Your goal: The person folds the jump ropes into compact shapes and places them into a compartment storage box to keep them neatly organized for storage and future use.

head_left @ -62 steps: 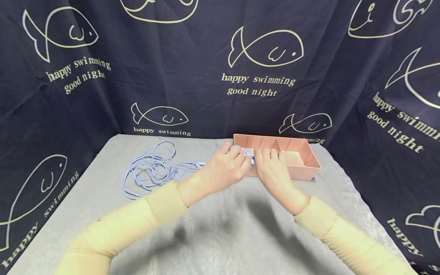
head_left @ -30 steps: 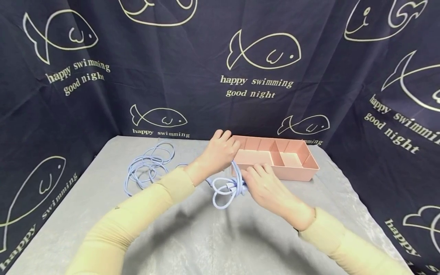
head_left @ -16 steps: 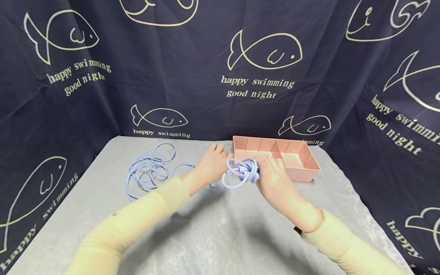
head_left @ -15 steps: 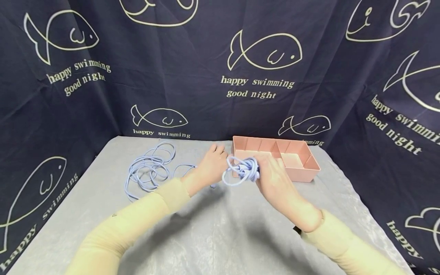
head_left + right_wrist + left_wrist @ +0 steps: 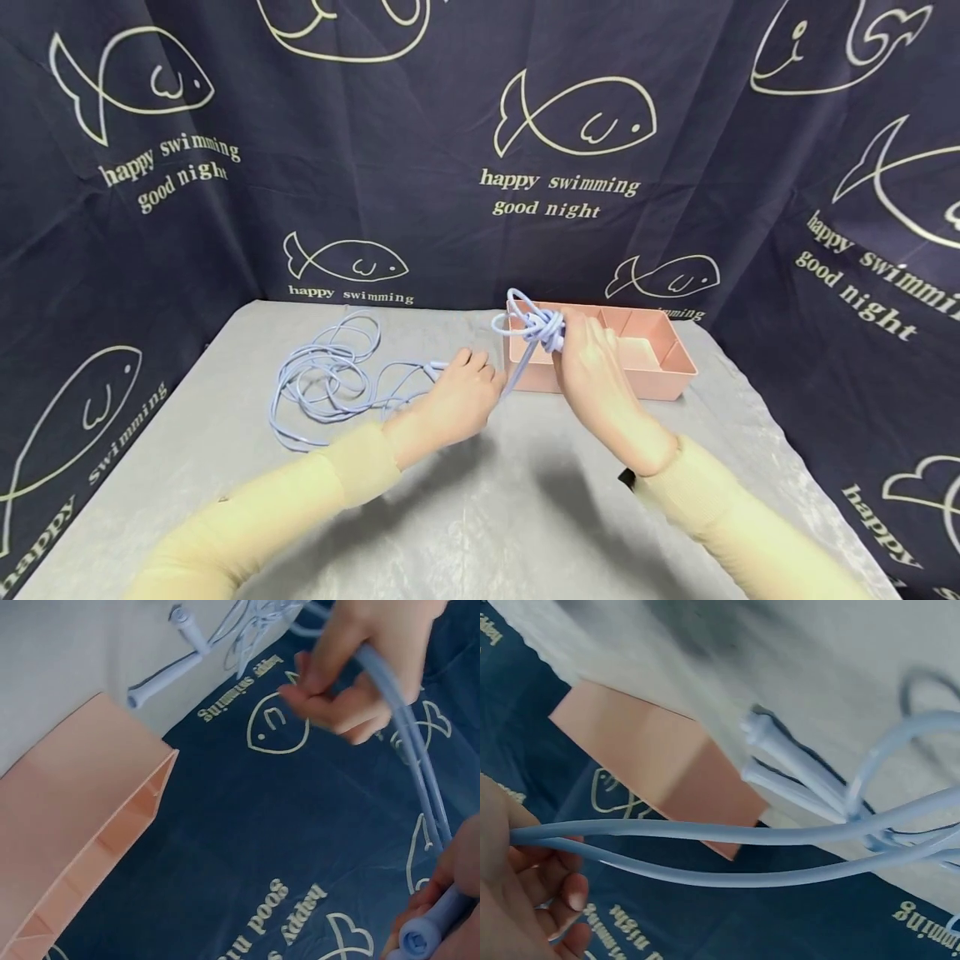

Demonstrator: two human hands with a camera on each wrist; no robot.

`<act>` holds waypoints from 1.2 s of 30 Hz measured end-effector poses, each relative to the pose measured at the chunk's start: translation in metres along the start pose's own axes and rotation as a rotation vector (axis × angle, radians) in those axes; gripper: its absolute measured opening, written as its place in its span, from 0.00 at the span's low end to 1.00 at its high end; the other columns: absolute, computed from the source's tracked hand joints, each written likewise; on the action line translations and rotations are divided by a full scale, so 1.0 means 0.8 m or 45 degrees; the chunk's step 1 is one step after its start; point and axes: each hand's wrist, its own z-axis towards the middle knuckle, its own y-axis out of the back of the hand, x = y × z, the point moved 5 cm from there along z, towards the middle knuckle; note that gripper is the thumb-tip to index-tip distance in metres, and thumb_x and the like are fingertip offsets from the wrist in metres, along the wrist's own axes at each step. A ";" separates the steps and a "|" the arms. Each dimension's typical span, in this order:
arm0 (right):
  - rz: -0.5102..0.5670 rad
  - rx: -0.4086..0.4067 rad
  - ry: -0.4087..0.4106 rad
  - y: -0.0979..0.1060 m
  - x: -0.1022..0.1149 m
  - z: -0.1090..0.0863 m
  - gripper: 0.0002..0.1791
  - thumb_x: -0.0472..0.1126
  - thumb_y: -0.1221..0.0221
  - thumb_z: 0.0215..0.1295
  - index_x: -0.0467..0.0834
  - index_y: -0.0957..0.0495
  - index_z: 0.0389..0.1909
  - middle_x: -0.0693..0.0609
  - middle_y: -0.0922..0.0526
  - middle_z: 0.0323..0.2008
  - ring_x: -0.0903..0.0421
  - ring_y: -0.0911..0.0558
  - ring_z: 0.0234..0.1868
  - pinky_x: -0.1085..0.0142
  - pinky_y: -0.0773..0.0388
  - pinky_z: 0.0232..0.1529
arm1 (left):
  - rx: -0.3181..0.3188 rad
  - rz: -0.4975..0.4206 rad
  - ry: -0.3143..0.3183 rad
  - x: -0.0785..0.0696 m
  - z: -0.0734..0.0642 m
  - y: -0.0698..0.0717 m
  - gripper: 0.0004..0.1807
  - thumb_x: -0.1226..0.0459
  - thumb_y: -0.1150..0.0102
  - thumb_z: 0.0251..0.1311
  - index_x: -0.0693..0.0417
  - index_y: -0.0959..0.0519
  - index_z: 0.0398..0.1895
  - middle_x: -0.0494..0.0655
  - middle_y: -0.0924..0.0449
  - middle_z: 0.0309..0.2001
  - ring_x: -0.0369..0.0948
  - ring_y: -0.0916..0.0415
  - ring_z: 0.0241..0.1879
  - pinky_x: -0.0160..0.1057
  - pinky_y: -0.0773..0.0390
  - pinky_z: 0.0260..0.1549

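Note:
In the head view, my right hand grips a looped bundle of light blue jump rope in front of the pink box. The flared end of a handle shows in that hand in the right wrist view. My left hand is lower and to the left, holding doubled strands that run taut to the bundle. In the left wrist view, two rope strands pass from the curled fingers to the right edge. Loose rope lies coiled on the table, with handles near the left hand.
The pink divided box stands at the back right of the table, close behind my right hand. A dark curtain with printed fish hangs along the back and both sides.
The bundle has risen and moved back from its low spot a second ago, carried by my right hand. My left hand has come down and nearer, drawing the strands out straight.

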 end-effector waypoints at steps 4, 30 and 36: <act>-0.111 -0.009 -0.012 -0.011 -0.012 0.003 0.17 0.26 0.47 0.56 0.30 0.35 0.47 0.39 0.28 0.31 0.41 0.30 0.30 0.56 0.41 0.26 | 0.027 -0.025 0.002 -0.010 -0.007 0.013 0.12 0.59 0.35 0.40 0.49 0.24 0.30 0.42 0.21 0.26 0.42 0.35 0.34 0.41 0.38 0.37; -0.554 -0.023 0.421 -0.084 -0.022 -0.036 0.15 0.35 0.66 0.67 0.35 0.30 0.37 0.43 0.31 0.24 0.43 0.31 0.25 0.56 0.37 0.29 | -0.506 0.255 -0.105 -0.020 -0.007 0.098 0.12 0.69 0.61 0.60 0.56 0.24 0.32 0.44 0.25 0.23 0.42 0.34 0.30 0.37 0.38 0.31; -0.552 0.077 0.562 -0.086 -0.002 -0.047 0.14 0.36 0.65 0.65 0.38 0.30 0.37 0.46 0.31 0.25 0.47 0.33 0.26 0.59 0.39 0.28 | -0.627 0.283 -0.082 -0.009 0.002 0.114 0.06 0.68 0.54 0.56 0.55 0.25 0.33 0.43 0.27 0.20 0.42 0.35 0.27 0.37 0.38 0.31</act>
